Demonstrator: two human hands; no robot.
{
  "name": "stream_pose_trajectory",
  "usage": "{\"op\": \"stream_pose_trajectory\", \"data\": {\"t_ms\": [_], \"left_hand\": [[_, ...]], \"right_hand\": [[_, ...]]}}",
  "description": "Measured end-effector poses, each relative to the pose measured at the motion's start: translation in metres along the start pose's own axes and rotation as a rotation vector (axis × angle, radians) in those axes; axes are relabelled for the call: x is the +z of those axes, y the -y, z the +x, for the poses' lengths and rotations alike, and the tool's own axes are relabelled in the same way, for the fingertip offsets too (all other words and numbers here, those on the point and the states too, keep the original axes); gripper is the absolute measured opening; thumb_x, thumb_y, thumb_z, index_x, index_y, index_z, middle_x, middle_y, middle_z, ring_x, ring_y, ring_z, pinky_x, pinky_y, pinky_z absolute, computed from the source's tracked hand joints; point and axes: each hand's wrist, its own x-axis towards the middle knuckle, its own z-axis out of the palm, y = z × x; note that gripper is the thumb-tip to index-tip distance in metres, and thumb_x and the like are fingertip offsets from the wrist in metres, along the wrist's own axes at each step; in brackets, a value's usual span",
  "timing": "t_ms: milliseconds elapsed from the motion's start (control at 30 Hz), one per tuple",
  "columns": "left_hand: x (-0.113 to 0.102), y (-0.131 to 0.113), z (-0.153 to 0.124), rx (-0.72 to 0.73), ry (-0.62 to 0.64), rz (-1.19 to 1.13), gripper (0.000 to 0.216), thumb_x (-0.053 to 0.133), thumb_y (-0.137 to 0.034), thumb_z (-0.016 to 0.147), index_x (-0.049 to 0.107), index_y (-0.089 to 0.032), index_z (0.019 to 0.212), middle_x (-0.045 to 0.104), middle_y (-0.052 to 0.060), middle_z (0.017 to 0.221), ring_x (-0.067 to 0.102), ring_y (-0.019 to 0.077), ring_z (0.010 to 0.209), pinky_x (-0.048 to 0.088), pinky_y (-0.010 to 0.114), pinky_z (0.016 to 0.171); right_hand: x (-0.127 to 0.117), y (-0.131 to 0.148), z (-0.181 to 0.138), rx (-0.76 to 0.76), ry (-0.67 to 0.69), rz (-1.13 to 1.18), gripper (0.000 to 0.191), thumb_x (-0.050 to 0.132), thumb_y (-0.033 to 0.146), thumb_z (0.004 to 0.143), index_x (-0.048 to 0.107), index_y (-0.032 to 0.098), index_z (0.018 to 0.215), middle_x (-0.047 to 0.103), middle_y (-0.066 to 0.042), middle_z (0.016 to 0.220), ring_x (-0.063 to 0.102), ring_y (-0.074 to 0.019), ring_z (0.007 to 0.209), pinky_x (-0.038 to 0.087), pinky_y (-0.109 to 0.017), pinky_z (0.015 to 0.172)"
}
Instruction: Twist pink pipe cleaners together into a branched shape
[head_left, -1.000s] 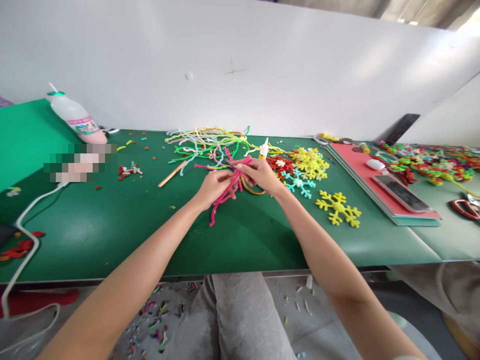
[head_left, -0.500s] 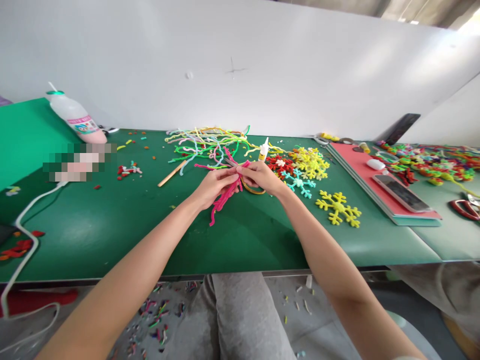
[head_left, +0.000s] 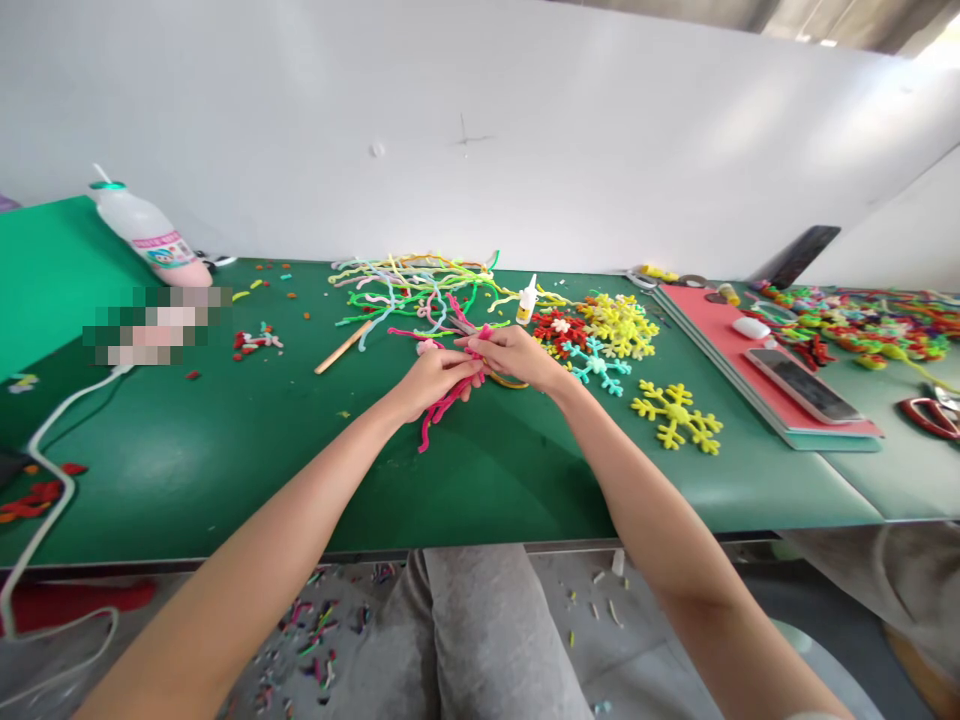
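Pink pipe cleaners [head_left: 446, 404] are running between both hands over the green table [head_left: 487, 490]. The left hand [head_left: 432, 380] is pinching them, the right hand [head_left: 519, 355] gripping just beside, fingertips nearly meeting, probably steadying thin strands; a white bottle [head_left: 527, 302] is standing near, seemingly for reach.

I can read no words or numbers from where I sit. The large bottle [head_left: 139, 215] to my left wears a pink-and-white label [head_left: 166, 250] with a band of lettering, a blue picture and a small dark square, all too small and blurred to make out. The glue-type bottle [head_left: 528, 298] just beyond my right fingers [head_left: 493, 347] has a yellow patch [head_left: 523, 315], any print on it too tiny for me.
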Motion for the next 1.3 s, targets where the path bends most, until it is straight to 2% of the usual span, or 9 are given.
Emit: {"op": "stream_pose_trajectory", "data": {"t_ms": [200,333,500,633,733,900,967,1133,1300], "left_hand": [[-0.001,0.003,0.001,-0.012,-0.028,0.067,0.030,0.064,-0.041,0.083,0.067,-0.015,0.069,0.064,0.003,0.059,0.061,0.0140,0.054,0.048,0.025,0.056],[0.000,0.002,0.001,-0.015,-0.036,0.049,0.033,0.065,-0.044,0.082,0.067,-0.014,0.068,0.065,0.004,0.059,0.063,0.0152,0.056,0.049,0.026,0.058],[0.000,0.000,0.000,-0.012,-0.054,-0.180,0.030,0.069,-0.044,0.080,0.070,-0.014,0.077,0.068,0.006,0.075,0.065,0.0163,0.066,0.052,0.029,0.066],[-0.001,0.001,0.001,-0.023,-0.065,-0.142,0.030,0.070,-0.044,0.078,0.073,-0.014,0.077,0.063,0.003,0.063,0.055,0.0117,0.054,0.043,0.024,0.053],[-0.003,0.001,0.001,-0.023,-0.090,-0.025,0.033,0.070,-0.048,0.077,0.076,-0.016,0.078,0.057,0.001,0.054,0.048,0.0100,0.048,0.036,0.023,0.046],[-0.004,0.001,0.001,-0.005,-0.084,0.020,0.033,0.072,-0.049,0.074,0.077,-0.016,0.074,0.065,0.005,0.060,0.058,0.0162,0.058,0.044,0.026,0.052],[-0.005,0.001,0.001,-0.010,-0.070,0.007,0.031,0.073,-0.047,0.074,0.077,-0.016,0.073,0.067,0.006,0.062,0.061,0.0176,0.061,0.047,0.028,0.056],[-0.006,0.001,0.001,-0.071,-0.035,-0.106,0.031,0.075,-0.046,0.073,0.076,-0.015,0.075,0.069,0.008,0.069,0.063,0.0180,0.067,0.048,0.029,0.061],[-0.006,-0.003,0.001,-0.090,-0.085,-0.222,0.025,0.081,-0.037,0.068,0.072,-0.015,0.077,0.062,0.001,0.066,0.055,0.0098,0.060,0.043,0.022,0.056]], "right_hand": [[-0.002,0.001,0.000,0.067,0.006,0.026,0.043,0.055,0.047,0.087,0.071,0.008,0.096,0.042,0.008,0.044,0.040,-0.0072,0.044,0.033,-0.022,0.048],[-0.005,-0.003,0.000,0.041,0.004,0.037,0.044,0.053,0.050,0.090,0.069,0.010,0.081,0.038,0.008,0.041,0.038,-0.0065,0.042,0.035,-0.023,0.050],[-0.007,-0.002,-0.002,0.025,0.026,0.028,0.050,0.054,0.052,0.089,0.056,0.014,0.056,0.035,0.007,0.039,0.030,-0.0047,0.040,0.026,-0.024,0.045],[-0.009,0.000,-0.003,0.040,0.058,0.025,0.045,0.056,0.052,0.088,0.062,0.013,0.066,0.036,0.008,0.041,0.031,-0.0049,0.041,0.025,-0.023,0.045],[-0.010,0.000,-0.004,0.068,0.087,0.009,0.045,0.055,0.054,0.088,0.065,0.013,0.072,0.038,0.008,0.041,0.034,-0.0053,0.040,0.030,-0.023,0.046],[-0.010,0.002,-0.005,0.020,0.093,0.055,0.052,0.055,0.054,0.088,0.055,0.015,0.053,0.036,0.007,0.038,0.048,-0.0076,0.046,0.046,-0.025,0.065],[-0.009,0.003,-0.006,0.030,0.102,0.077,0.050,0.055,0.055,0.087,0.061,0.014,0.060,0.037,0.007,0.038,0.047,-0.0079,0.045,0.046,-0.025,0.062],[-0.010,0.004,-0.007,0.039,0.130,0.149,0.043,0.056,0.050,0.089,0.069,0.010,0.082,0.037,0.008,0.039,0.035,-0.0062,0.039,0.031,-0.022,0.044],[-0.018,0.002,-0.007,0.018,0.134,0.249,0.043,0.053,0.048,0.092,0.070,0.009,0.096,0.037,0.009,0.041,0.024,-0.0050,0.037,0.022,-0.022,0.041]]}}
